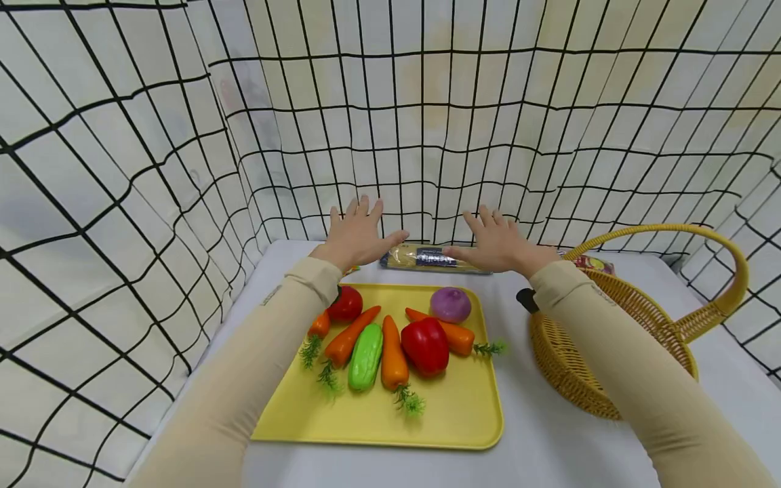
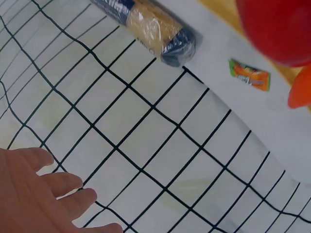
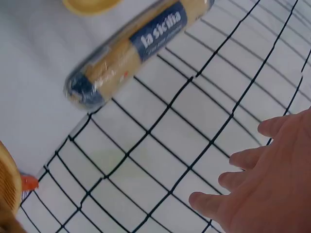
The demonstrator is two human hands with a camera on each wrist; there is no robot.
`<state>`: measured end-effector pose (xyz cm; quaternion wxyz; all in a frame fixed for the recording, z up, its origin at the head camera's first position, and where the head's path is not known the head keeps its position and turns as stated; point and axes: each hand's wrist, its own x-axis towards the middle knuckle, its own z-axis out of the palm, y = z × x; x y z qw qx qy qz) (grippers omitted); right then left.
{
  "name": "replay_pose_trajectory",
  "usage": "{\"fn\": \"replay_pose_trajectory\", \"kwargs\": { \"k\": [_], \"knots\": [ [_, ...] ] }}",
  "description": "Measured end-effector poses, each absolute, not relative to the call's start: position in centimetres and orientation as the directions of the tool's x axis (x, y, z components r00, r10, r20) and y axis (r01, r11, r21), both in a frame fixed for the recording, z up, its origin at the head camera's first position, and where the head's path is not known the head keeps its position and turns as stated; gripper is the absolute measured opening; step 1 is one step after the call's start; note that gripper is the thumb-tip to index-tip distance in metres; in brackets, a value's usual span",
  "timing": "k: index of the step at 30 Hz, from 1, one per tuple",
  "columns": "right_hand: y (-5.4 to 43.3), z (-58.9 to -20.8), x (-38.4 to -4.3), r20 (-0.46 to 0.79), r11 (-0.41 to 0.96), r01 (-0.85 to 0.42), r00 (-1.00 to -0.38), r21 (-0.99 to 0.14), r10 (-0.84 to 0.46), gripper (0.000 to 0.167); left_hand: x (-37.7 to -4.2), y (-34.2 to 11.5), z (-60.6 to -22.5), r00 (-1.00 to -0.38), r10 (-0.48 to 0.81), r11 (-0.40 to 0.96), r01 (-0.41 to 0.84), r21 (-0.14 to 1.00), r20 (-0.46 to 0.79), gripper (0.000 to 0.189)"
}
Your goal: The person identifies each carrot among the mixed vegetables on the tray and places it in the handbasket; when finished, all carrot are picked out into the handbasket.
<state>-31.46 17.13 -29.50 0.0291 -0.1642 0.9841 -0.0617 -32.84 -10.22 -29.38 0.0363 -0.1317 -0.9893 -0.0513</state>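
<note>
Both hands are held out over the far edge of the table with fingers spread and nothing in them. My left hand [image 1: 356, 237] is above the back left corner of a yellow tray [image 1: 451, 423]. To the right, my right hand [image 1: 497, 244] overlaps the end of a long clear-wrapped pack [image 1: 403, 256] in the head view. That pack has a blue label reading "la sicilia" [image 3: 158, 31] and pale yellow contents. On the tray lie a red tomato [image 1: 346, 303], a green cucumber [image 1: 366, 356], several carrots [image 1: 393, 359], a red bell pepper [image 1: 426, 346] and a purple onion [image 1: 450, 305].
A wicker basket [image 1: 558, 373] with a tall handle [image 1: 738, 271] stands right of the tray, partly behind the right forearm. A red packet [image 1: 594, 264] lies behind it. A small orange-green packet [image 2: 250, 76] is near the tray's back left. Black netting [image 1: 421, 108] over white sheeting encloses the table.
</note>
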Motion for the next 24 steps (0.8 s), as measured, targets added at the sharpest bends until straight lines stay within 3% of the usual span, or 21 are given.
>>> {"fn": "replay_pose_trajectory", "kwargs": {
  "k": [9, 15, 24],
  "knots": [
    [16.7, -32.4, -25.6, 0.033, 0.850, -0.486, -0.871, -0.205, -0.490, 0.092, -29.1, -15.5, -31.3, -0.959, 0.214, 0.931, 0.258, 0.258, 0.186, 0.090],
    [18.1, -34.3, -22.7, 0.076, 0.823, -0.434, -0.896, -0.366, -0.438, 0.084, -26.6, -18.0, -31.8, -0.954, 0.156, 0.873, 0.254, 0.416, 0.254, 0.082],
    [18.1, -39.4, -21.3, 0.286, 0.739, -0.452, -0.891, -0.499, -0.352, 0.048, -23.3, -23.2, -35.4, -0.975, 0.014, 0.791, 0.148, 0.594, 0.224, 0.062]
  ]
}}
